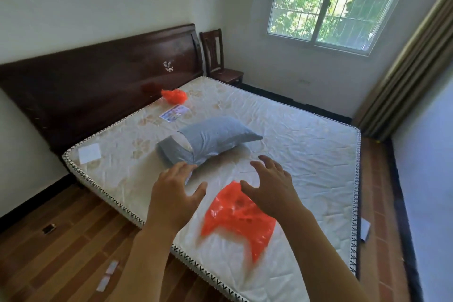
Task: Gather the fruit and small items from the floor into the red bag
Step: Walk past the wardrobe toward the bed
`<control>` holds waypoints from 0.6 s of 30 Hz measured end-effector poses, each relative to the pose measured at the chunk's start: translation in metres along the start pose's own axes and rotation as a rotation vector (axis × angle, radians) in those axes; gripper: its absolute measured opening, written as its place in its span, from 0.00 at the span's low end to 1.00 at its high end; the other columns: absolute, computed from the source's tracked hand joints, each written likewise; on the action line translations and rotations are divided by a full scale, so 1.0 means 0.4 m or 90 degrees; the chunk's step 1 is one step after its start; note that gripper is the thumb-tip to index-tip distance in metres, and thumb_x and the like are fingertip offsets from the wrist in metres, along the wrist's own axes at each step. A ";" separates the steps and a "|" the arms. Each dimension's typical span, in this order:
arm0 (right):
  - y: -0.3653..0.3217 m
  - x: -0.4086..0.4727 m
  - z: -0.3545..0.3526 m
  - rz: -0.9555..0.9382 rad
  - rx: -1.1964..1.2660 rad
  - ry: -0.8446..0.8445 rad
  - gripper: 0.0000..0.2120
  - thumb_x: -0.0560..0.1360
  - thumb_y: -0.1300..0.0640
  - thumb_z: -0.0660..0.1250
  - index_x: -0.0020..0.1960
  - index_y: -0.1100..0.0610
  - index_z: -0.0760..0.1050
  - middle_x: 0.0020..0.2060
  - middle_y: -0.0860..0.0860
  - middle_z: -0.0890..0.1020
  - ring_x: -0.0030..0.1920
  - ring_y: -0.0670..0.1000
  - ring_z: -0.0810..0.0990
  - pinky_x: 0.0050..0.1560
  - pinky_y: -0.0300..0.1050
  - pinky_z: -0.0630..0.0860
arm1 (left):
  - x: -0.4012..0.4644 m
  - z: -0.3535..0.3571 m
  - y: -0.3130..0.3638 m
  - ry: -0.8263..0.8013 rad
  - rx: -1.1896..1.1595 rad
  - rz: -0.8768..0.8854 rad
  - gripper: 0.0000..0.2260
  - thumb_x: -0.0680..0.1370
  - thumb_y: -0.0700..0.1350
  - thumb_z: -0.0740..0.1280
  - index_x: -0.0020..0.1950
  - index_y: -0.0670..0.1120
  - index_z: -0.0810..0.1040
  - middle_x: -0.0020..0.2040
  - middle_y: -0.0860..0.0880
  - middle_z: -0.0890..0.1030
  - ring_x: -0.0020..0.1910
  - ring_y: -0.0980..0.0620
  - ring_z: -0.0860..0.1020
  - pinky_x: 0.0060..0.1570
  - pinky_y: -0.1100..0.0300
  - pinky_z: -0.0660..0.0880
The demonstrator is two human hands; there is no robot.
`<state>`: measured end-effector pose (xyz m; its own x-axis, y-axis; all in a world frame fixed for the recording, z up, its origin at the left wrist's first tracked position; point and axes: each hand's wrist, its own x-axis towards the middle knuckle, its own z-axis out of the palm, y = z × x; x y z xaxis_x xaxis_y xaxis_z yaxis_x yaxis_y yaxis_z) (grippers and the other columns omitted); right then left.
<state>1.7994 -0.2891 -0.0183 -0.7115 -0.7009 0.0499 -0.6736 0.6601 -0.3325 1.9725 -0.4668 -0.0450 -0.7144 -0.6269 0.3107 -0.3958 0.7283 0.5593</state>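
— Red bag (239,218), where is it? We go from the left. First we see small things on the floor (61,240): a dark little box (49,229) and two pale slips (107,274).

— Then our left hand (175,195), fingers spread, holding nothing, over the mattress (306,154) by the grey pillow (206,141).

— Next the red bag, flat on the mattress, below and between our hands.

— Then our right hand (270,189), also spread, with nothing in its grip, just above the bag's top.

— So we think we are reaching for the bag. Next we must take it and open its mouth.

— Another red bag (174,95) sits far off by the headboard (103,73).
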 end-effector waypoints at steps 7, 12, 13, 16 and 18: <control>0.091 0.166 -0.029 -0.007 0.056 0.037 0.31 0.78 0.37 0.65 0.76 0.49 0.68 0.79 0.48 0.64 0.79 0.53 0.61 0.75 0.57 0.61 | 0.183 0.078 0.052 0.012 0.025 0.025 0.25 0.74 0.63 0.64 0.65 0.49 0.80 0.62 0.50 0.80 0.62 0.46 0.77 0.61 0.47 0.77; 0.198 0.285 -0.046 0.013 0.092 0.050 0.30 0.78 0.37 0.66 0.76 0.48 0.68 0.79 0.48 0.66 0.78 0.53 0.63 0.74 0.57 0.62 | 0.340 0.173 0.101 -0.007 0.043 0.044 0.27 0.74 0.64 0.63 0.66 0.50 0.80 0.65 0.50 0.80 0.64 0.46 0.77 0.65 0.46 0.75; 0.221 0.308 -0.046 0.019 0.096 0.049 0.30 0.78 0.37 0.65 0.77 0.48 0.68 0.79 0.48 0.65 0.78 0.53 0.63 0.75 0.56 0.62 | 0.365 0.197 0.112 -0.009 0.039 0.043 0.27 0.74 0.65 0.63 0.66 0.50 0.80 0.66 0.50 0.79 0.65 0.46 0.76 0.65 0.45 0.75; 0.293 0.369 -0.036 0.043 0.104 0.039 0.32 0.78 0.37 0.65 0.78 0.48 0.67 0.80 0.48 0.64 0.79 0.53 0.62 0.75 0.57 0.61 | 0.419 0.270 0.145 -0.024 0.033 0.046 0.28 0.74 0.65 0.63 0.66 0.49 0.80 0.66 0.49 0.80 0.65 0.45 0.76 0.66 0.44 0.75; 0.336 0.398 -0.019 0.059 0.111 0.029 0.32 0.78 0.36 0.65 0.78 0.49 0.67 0.80 0.49 0.64 0.79 0.54 0.62 0.75 0.58 0.62 | 0.440 0.315 0.153 -0.045 0.033 0.052 0.27 0.74 0.64 0.63 0.66 0.49 0.81 0.65 0.49 0.80 0.65 0.45 0.76 0.66 0.44 0.75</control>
<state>1.5941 -0.3097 -0.0481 -0.7801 -0.6236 0.0519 -0.5621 0.6620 -0.4958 1.7499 -0.4977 -0.0530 -0.7836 -0.5451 0.2980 -0.3625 0.7908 0.4932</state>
